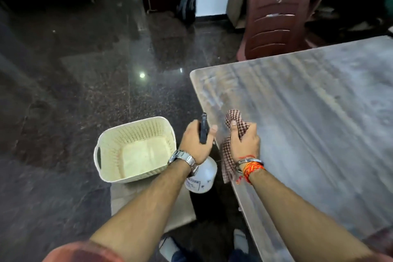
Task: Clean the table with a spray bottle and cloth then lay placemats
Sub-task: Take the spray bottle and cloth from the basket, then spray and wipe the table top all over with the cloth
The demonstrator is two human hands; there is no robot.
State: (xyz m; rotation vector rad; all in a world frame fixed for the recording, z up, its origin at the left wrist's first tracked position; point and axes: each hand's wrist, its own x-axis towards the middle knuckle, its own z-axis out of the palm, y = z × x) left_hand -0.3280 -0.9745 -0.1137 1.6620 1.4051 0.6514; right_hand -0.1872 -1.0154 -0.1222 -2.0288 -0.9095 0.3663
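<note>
My left hand [194, 139] grips the dark trigger head of a white spray bottle [202, 176], held just off the table's left edge with the nozzle pointing away from me. My right hand [244, 141] is closed on a bunched red-and-white checked cloth [234, 117], held at the table's near-left edge; the cloth hangs down past my wrist. The table [308, 112] has a worn grey-brown top and fills the right side of the head view. No placemats can be seen.
A cream perforated plastic basket [106, 147] sits on a low surface [127, 200] left of the table, with something pale and flat in its bottom. A brown plastic chair [274, 23] stands at the table's far side. Dark polished floor [85, 70] stretches to the left.
</note>
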